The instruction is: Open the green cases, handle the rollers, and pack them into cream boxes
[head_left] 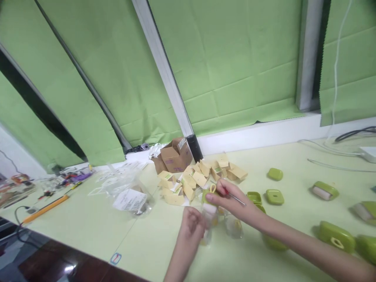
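Two hands, apart: my right hand (226, 203) pinches a green-and-white case (208, 208) plus a thin red-ended tool (236, 199), over the bench (147, 246), near side of the cartons (199, 179). Left hand (192, 223) curled, hold unclear. Case looks light, stiff, slick; I'd grip its sides.

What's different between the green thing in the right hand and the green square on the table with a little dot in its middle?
The held green piece is up in the right hand, while the green square lies on the table.
The held green piece has a yellow ring; the green square shows none, just its dot.
Below the held green piece is a whitish part; the green square shows none.
Both are green.
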Motion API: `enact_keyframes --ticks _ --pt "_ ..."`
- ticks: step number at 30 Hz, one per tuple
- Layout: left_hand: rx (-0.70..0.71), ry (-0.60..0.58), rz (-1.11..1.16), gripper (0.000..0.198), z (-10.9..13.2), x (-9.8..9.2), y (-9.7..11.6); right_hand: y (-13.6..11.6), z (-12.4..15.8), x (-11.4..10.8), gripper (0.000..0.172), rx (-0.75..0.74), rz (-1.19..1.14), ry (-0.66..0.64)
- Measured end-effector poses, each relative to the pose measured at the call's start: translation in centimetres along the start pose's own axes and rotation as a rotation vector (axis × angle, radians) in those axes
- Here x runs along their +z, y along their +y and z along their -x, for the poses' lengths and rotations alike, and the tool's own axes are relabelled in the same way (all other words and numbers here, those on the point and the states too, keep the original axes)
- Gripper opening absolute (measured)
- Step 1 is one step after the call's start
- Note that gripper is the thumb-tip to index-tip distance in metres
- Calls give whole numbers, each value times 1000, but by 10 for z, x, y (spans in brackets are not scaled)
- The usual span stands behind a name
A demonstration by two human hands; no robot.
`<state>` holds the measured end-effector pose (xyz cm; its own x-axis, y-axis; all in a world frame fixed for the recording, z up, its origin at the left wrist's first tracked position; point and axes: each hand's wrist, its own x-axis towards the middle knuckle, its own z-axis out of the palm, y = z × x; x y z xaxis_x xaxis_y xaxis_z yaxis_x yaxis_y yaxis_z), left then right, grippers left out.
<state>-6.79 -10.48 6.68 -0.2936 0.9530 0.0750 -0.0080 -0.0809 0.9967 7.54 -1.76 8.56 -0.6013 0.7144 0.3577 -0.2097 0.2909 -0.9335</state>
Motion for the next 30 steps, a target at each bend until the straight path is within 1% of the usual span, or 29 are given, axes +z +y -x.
enact_keyframes --ticks 1,4,7,8,11,13,16,18,20,22,23,25,27,30 --pt "20 -6 14 38 -4 -2 -1 5 -2 2 39 -9 4 21" --pt "17 -34 11 51 -16 -4 -6 19 -8 9 39 9 15 69" --pt "30 -80 -60 48 -26 -6 -16 25 -13 12 41 14 9 141" --pt "43 -74 -114 46 -29 -10 -19 26 -15 10 41 7 14 163" --pt "82 37 -376 39 -37 -27 -28 26 -19 0 42 -14 32 203" --pt "116 127 -515 33 -44 -41 -33 27 -18 -8 42 -21 46 186" --pt "143 175 -580 30 -51 -54 -39 29 -15 -13 40 -29 57 139" --pt "160 195 -598 34 -52 -55 -41 32 -13 -12 38 -44 50 121" --pt "181 206 -591 32 -50 -48 -40 35 -12 -9 36 -58 34 110" --pt "186 173 -559 23 -46 -35 -38 39 -11 -5 36 -66 23 103" --pt "178 143 -534 23 -43 -27 -37 40 -10 -3 35 -68 23 102" --pt "151 94 -467 31 -38 -10 -35 41 -8 1 33 -75 31 104" --pt "104 106 -302 37 -33 6 -33 40 -6 2 30 -91 46 95" --pt "17 148 36 36 -30 21 -28 34 -5 0 26 -132 51 70"
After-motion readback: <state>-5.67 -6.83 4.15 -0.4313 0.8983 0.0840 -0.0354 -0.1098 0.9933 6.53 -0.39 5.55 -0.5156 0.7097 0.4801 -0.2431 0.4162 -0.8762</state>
